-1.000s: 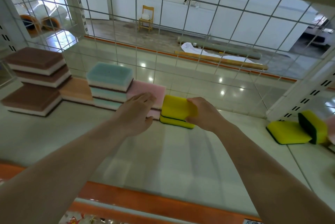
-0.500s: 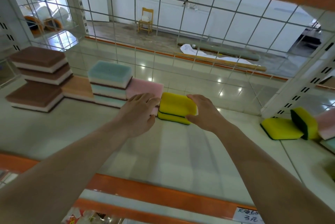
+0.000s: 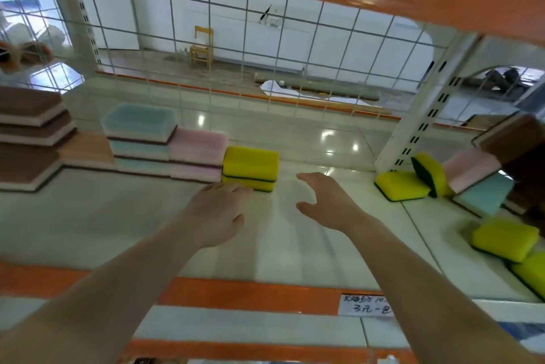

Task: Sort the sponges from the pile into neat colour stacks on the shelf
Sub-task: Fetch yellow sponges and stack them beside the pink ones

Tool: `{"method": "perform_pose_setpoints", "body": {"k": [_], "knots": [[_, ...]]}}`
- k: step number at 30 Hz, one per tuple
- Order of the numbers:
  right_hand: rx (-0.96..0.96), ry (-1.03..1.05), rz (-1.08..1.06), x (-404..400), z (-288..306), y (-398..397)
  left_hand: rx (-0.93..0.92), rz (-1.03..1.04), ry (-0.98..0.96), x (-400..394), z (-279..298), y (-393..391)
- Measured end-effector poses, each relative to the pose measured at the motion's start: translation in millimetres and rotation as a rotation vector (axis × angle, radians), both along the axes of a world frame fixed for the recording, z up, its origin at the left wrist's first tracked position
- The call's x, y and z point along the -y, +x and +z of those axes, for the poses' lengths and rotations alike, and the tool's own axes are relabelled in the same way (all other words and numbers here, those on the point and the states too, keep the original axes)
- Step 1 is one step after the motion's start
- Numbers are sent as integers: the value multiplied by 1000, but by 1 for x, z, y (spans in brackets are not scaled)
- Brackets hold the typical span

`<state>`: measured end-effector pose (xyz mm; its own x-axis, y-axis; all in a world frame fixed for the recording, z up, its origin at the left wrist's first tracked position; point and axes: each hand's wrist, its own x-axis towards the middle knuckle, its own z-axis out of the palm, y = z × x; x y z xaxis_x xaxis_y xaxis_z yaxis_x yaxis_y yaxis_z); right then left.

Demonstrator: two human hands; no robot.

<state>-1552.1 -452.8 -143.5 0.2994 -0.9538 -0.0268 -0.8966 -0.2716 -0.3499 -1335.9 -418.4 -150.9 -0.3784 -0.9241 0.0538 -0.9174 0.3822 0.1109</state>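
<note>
Letting go since a second ago, your right hand [image 3: 327, 204] hovers open, your left hand [image 3: 218, 210] spread, beside the two-high yellow foam sponge stack [image 3: 250, 167] touching pink sponges [image 3: 196, 154] on the white shelf [image 3: 118, 216].

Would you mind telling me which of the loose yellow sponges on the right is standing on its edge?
The yellow sponge beside the white upright, dark green scouring face showing, leans upright behind a flat yellow sponge. The two others nearer the front lie flat.
</note>
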Motion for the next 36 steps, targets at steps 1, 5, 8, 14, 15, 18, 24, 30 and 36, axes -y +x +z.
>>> {"method": "perform_pose_setpoints", "body": {"k": [1,5,8,14,15,18,24,30,36], "knots": [[2,3,-25,-5,1,-5,9,-9,5,0,0,-3],[25,19,-123,-25,4,-20,30,-60,26,-3,3,-13],[55,40,-187,-44,6,-30,38,-106,36,-7,8,-22],[20,34,-307,-78,6,-51,79,-187,56,-10,9,-41],[12,38,-328,-84,6,-55,93,-202,57,-11,8,-44],[-7,35,-391,-101,4,-66,90,-225,41,-15,2,-56],[-18,-3,-476,-128,3,-94,104,-272,53,-22,0,-84],[3,-30,-538,-140,3,-125,124,-321,41,-22,2,-118],[-10,-13,-550,-146,8,-179,129,-356,43,-20,7,-176]]}}
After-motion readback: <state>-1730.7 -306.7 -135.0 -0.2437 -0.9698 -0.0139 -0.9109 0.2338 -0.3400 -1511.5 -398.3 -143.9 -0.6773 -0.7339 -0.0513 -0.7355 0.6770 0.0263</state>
